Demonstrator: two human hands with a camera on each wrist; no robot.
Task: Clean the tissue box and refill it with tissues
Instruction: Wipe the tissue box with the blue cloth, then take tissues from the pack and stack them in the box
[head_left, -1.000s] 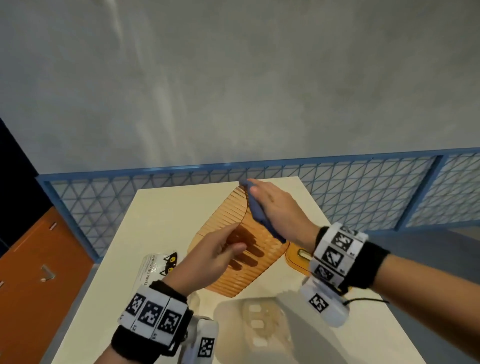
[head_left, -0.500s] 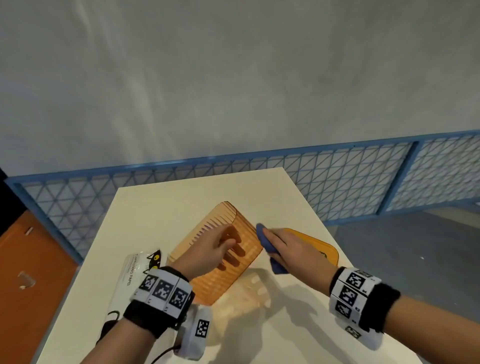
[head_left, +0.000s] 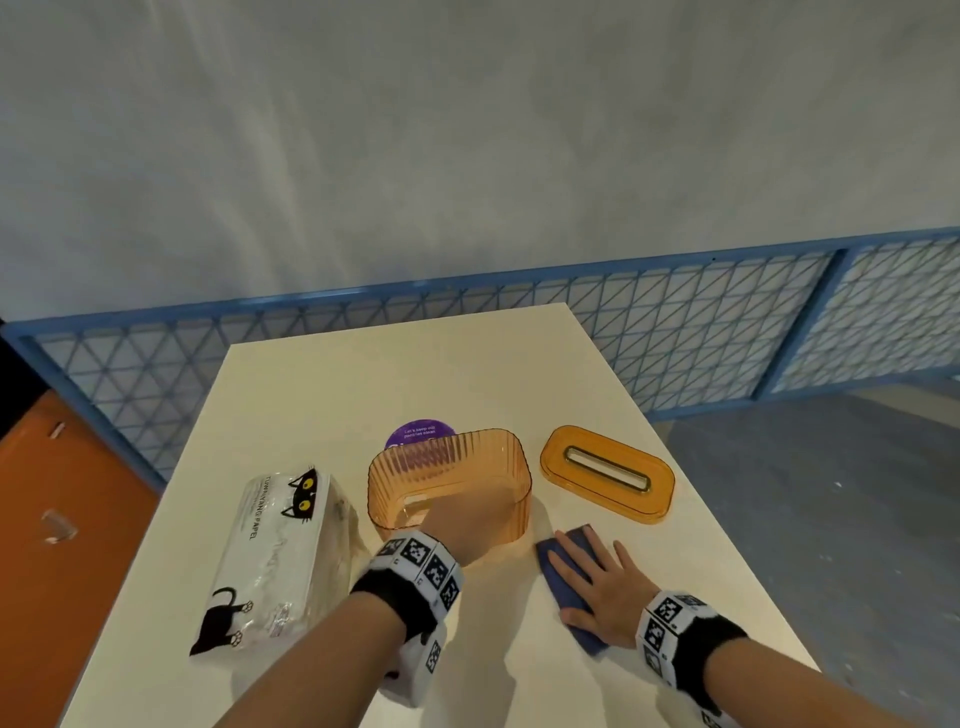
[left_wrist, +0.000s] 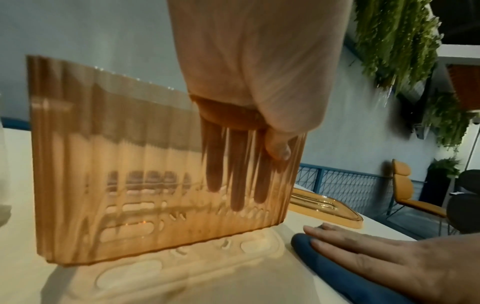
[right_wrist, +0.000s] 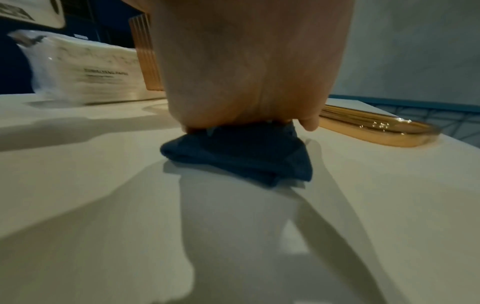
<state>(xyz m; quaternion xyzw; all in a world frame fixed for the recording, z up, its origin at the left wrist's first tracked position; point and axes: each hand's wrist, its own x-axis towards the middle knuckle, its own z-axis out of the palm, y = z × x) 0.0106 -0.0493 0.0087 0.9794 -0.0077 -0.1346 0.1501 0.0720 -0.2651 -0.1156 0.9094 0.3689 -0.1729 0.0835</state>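
The orange translucent ribbed tissue box (head_left: 449, 483) stands upright on the white table (head_left: 322, 395), open side up. My left hand (head_left: 457, 527) grips its near wall: the fingers (left_wrist: 236, 185) reach down inside and the thumb (left_wrist: 278, 148) presses outside. The box's orange slotted lid (head_left: 607, 480) lies flat to the right. My right hand (head_left: 597, 587) lies flat with straight fingers on a folded blue cloth (head_left: 569, 587), on the table just right of the box; the cloth (right_wrist: 241, 152) shows under the palm. A tissue pack (head_left: 280, 556) with black cat prints lies left of the box.
A round purple lid or container (head_left: 421, 435) sits behind the box. A blue mesh fence (head_left: 675, 332) runs behind the table, with an orange cabinet (head_left: 62, 519) to the left. The table's right edge is near the lid.
The box was held tilted in the air while the cloth rubbed it. Now it stands upright on the table, and my right hand has brought the cloth down flat beside it.
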